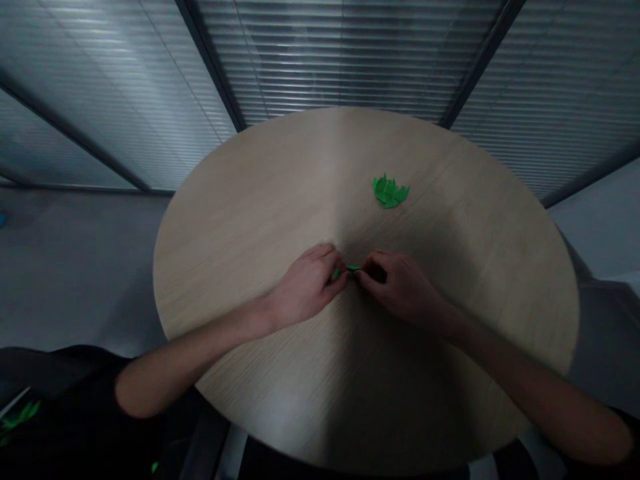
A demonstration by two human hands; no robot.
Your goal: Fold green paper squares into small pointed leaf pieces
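2 hands (353, 287), 1 round wood tabletop (240, 220). 1 small green paper pc (353, 268) btwn hands. 1 pile of green paper leaves (389, 192) far right, approx 8 pcs, exact no. unclear.

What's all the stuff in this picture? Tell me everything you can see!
round table: one, pale wood, middle of the view
leaf-shaped pieces: several, overlapping and hard to count, bright green, in a pile on the far part of the table
green piece: one, bright green, near the table's middle
slatted blinds: several panels, grey, beyond the table
floor: one, grey, left of the table
green scraps: a few, green, on something dark at lower left
left hand: one, bare, pinching the green piece
right hand: one, bare, pinching the green piece
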